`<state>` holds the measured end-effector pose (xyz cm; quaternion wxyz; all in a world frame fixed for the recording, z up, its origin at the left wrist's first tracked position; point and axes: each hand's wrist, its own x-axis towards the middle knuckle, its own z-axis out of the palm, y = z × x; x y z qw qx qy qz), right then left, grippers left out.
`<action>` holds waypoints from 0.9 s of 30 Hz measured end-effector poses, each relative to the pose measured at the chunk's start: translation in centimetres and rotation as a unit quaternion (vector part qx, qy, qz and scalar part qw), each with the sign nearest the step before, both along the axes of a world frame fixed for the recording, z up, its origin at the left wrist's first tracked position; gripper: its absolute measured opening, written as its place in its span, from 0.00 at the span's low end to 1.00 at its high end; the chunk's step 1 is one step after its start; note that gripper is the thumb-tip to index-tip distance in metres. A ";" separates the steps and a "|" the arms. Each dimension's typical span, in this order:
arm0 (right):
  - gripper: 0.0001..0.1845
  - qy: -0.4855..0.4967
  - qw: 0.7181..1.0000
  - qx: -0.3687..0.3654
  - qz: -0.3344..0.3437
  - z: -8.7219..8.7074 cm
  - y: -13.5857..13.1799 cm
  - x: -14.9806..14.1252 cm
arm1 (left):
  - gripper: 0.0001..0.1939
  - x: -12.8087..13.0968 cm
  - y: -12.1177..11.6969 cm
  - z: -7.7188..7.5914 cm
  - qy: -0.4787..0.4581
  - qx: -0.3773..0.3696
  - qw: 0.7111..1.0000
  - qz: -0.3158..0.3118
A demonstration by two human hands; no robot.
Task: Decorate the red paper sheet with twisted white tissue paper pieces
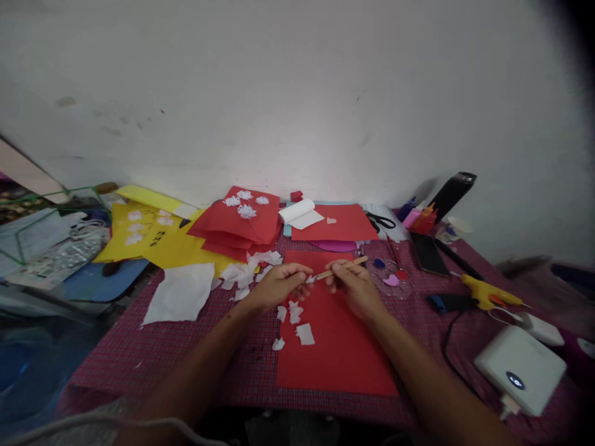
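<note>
Both of my hands are over a red paper sheet (339, 365) lying on the table. My right hand (353, 285) grips a thin pale wooden stick (356, 262), which slants up to the right. The stick's whitish lower end meets the fingertips of my left hand (281, 285). The left fingers are pinched together around a small white scrap of paper (310, 280), only partly visible. Below the left hand, several torn white paper pieces (305, 334) lie on the red sheet and beside it. More torn scraps (242, 275) are heaped just left of that hand.
Behind lie red papers with white flowers (246, 212), a white paper roll (297, 212) and black scissors (381, 221). To the right are a paint palette (390, 280), a phone (428, 254), a black bottle (453, 195), a yellow glue gun (488, 292) and a white power bank (520, 368).
</note>
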<state>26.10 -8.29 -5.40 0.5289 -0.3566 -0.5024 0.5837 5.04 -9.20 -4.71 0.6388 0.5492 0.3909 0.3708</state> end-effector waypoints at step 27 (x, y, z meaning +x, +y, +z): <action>0.14 0.014 0.992 -0.007 -0.122 0.4 0.5 0.4 | 0.07 -2.4 -0.4 2.5 0.204 0.089 0.965 -0.136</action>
